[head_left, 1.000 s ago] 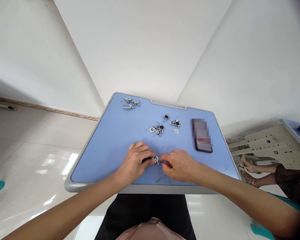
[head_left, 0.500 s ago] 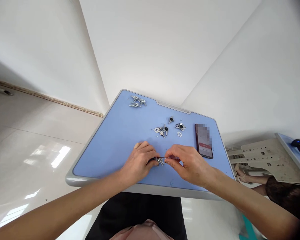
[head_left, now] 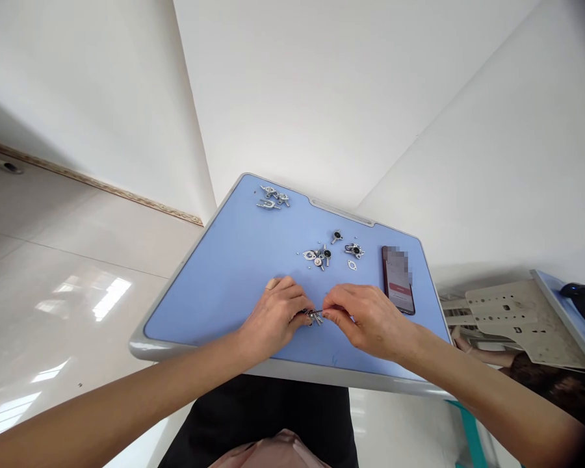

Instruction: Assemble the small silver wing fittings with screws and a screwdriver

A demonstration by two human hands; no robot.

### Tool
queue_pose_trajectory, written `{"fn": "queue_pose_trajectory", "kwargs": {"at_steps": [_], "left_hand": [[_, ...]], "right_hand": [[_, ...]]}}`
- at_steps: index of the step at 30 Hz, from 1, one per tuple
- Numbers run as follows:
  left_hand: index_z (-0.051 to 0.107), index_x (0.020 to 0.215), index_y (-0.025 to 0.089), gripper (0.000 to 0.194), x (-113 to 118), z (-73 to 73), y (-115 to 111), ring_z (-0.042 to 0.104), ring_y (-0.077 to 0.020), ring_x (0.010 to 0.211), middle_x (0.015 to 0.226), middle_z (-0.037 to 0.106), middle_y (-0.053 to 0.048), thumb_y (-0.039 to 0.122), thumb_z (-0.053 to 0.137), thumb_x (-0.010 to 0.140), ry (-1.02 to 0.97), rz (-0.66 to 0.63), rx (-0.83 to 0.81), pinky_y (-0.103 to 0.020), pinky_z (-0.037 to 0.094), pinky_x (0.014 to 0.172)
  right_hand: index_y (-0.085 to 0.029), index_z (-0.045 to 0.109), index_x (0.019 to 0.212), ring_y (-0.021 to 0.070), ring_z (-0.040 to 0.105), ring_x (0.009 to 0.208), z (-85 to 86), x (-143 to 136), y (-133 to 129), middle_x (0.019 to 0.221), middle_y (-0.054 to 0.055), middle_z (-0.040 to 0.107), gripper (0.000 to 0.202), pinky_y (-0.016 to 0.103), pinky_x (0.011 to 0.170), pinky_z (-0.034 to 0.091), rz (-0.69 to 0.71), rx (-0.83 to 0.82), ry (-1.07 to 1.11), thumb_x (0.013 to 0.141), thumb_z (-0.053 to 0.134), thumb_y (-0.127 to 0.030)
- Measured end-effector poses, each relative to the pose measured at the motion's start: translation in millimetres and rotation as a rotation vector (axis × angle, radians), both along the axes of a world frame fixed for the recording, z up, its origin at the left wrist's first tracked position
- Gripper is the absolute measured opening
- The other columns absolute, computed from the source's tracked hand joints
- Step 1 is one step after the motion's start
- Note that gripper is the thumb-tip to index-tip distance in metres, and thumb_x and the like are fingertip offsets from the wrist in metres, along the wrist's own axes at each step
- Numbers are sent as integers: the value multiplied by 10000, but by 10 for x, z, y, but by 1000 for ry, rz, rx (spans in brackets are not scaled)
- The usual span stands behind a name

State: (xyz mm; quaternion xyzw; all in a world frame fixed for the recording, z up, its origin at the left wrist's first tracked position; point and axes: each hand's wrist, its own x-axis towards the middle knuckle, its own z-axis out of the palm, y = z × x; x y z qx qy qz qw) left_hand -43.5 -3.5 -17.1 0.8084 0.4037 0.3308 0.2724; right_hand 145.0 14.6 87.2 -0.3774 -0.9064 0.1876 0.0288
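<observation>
Near the front edge of the blue table (head_left: 214, 279), my left hand (head_left: 280, 312) pinches a small silver metal part (head_left: 315, 318) between thumb and fingers. My right hand (head_left: 363, 318) is closed on a thin dark tool, whose shaft (head_left: 318, 311) points left at that part. Its handle is hidden in my fingers. Beyond my hands lies a cluster of metal parts (head_left: 318, 257) with black round centres. Another black-centred part (head_left: 337, 236) and a small group (head_left: 355, 250) sit to its right, with a flat oval plate (head_left: 351, 265) nearby.
Several silver metal parts (head_left: 274, 196) rest at the table's far left corner. A phone (head_left: 398, 279) lies on the right side. White walls stand behind the table. At the right are a beige chair (head_left: 511, 315), a person's arm (head_left: 490, 356) and another blue table (head_left: 560, 305).
The camera view has shifted slightly, so the table contents appear a little further right. The dark shaft now shows more plainly between my hands. Both hands keep their hold.
</observation>
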Motion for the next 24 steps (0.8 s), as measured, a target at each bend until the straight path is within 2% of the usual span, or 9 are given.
{"fn": "queue_pose_trajectory", "kwargs": {"at_steps": [4, 8, 11, 13, 16, 19, 24], "left_hand": [[699, 862, 196, 57, 5, -7, -8, 505, -188, 840, 784, 650, -2, 180, 653, 892, -11, -5, 22, -357, 370, 796], [695, 886, 190, 88, 4, -11, -17, 502, -193, 836, 787, 648, -14, 172, 614, 915, -14, -5, 53, -359, 372, 780], [690, 880, 185, 104, 3, -17, -19, 504, -198, 838, 783, 645, -20, 178, 597, 927, -2, -4, 73, -360, 375, 770], [688, 881, 184, 117, 4, -27, -20, 510, -199, 839, 789, 653, -24, 199, 588, 938, 3, -3, 80, -361, 380, 764], [693, 925, 184, 135, 7, -45, -24, 526, -201, 856, 825, 671, -35, 207, 562, 953, 6, 5, 94, -365, 394, 769], [698, 945, 184, 147, 8, -51, -28, 535, -203, 865, 847, 676, -47, 225, 557, 958, 14, 8, 98, -372, 412, 781], [702, 942, 175, 116, 7, -50, -27, 521, -209, 849, 823, 674, -48, 199, 589, 935, 23, -3, 105, -378, 422, 782]], "right_hand": [[-167, 596, 904, 130, 561, 646, 60, -90, -8, 771, 16, 671, 146, 257, 537, 276, 6, 39, -254, 976, 484, -227], [-158, 573, 962, 147, 535, 579, 206, -196, -86, 740, 28, 650, 191, 284, 472, 174, 76, 100, -566, 995, 450, -300], [-160, 551, 965, 158, 531, 612, 324, -225, -148, 762, 37, 627, 74, 285, 456, 154, 226, 155, -685, 922, 522, -213], [-155, 542, 960, 155, 522, 616, 362, -223, -167, 737, 32, 607, 108, 278, 448, 153, 329, 181, -746, 862, 540, -111], [-148, 544, 917, 148, 504, 563, 341, -211, -167, 652, 30, 576, 57, 267, 446, 156, 400, 200, -797, 901, 499, -116], [-152, 558, 857, 140, 489, 481, 279, -211, -155, 589, 41, 573, 181, 265, 456, 167, 311, 159, -806, 975, 435, -213], [-178, 593, 811, 151, 505, 451, 271, -241, -126, 539, 30, 552, 301, 271, 472, 209, -74, 9, -814, 1006, 375, -250]]}}
